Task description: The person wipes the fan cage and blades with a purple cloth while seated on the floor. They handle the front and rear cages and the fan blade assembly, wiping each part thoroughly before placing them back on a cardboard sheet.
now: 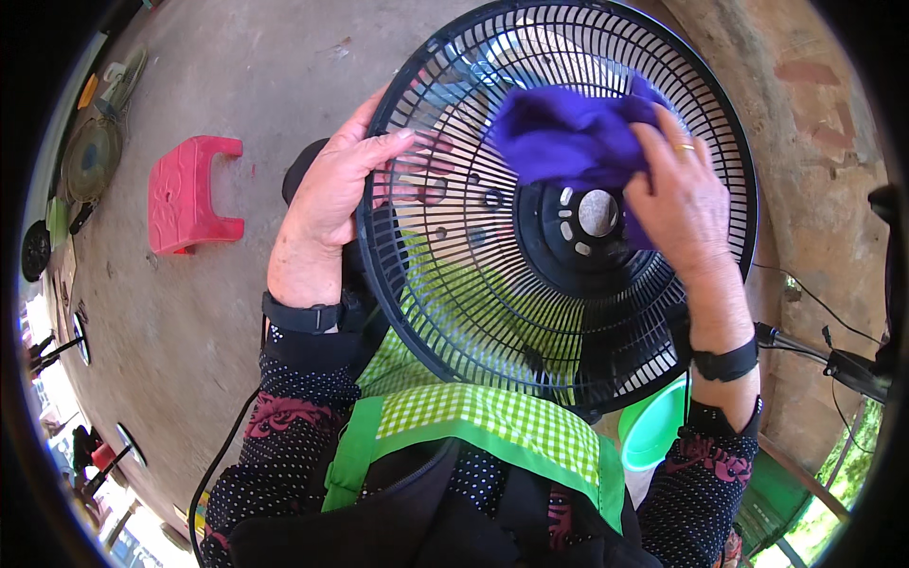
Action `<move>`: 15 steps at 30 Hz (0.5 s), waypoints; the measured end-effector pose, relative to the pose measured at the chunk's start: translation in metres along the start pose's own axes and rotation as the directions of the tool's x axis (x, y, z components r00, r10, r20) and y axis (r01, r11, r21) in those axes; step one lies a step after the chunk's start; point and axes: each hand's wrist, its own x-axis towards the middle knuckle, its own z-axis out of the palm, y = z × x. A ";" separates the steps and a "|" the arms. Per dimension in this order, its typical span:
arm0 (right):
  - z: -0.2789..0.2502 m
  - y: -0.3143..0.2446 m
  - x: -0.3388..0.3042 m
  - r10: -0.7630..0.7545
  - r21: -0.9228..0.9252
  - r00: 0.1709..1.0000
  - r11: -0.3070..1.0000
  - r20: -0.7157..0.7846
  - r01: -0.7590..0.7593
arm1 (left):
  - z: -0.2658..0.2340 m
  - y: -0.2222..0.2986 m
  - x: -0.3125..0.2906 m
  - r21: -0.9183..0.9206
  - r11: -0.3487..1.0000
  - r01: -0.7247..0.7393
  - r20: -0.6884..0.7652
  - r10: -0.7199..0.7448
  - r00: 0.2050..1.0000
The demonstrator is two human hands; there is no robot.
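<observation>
A round black fan grille [568, 355] stands tilted in front of me, its slats running out from a solid hub with a round hole. My left hand [336, 185] grips the grille's left rim, thumb on the near face and fingers behind, showing through the slats. Bunched in my right hand [677, 194] is a purple cloth [563, 137], pressed against the upper right of the grille just above the hub. A ring is on one right finger. The grille's lower edge is close to the green checked apron [488, 417] on my lap.
A pink plastic stool [180, 197] stands on the concrete floor to the left. Near my right forearm is a green basin [655, 426], partly hidden by the grille. Pans [92, 161] lie at the far left edge. A worn wall [805, 142] rises on the right.
</observation>
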 end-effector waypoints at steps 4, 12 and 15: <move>-0.003 0.034 -0.023 0.054 0.035 0.997 0.998 0.060 -0.056 | 0.005 0.001 -0.003 -0.002 1.000 -0.001 -0.022 0.001 1.000; -0.034 -0.008 -0.109 -0.033 0.176 0.976 0.984 0.215 -0.005 | 0.019 -0.001 -0.008 -0.075 0.996 -0.040 -0.029 0.038 0.999; -0.037 -0.033 -0.122 -0.207 0.269 0.931 0.955 0.302 0.125 | 0.022 0.000 -0.008 -0.054 0.998 -0.017 -0.047 0.014 0.999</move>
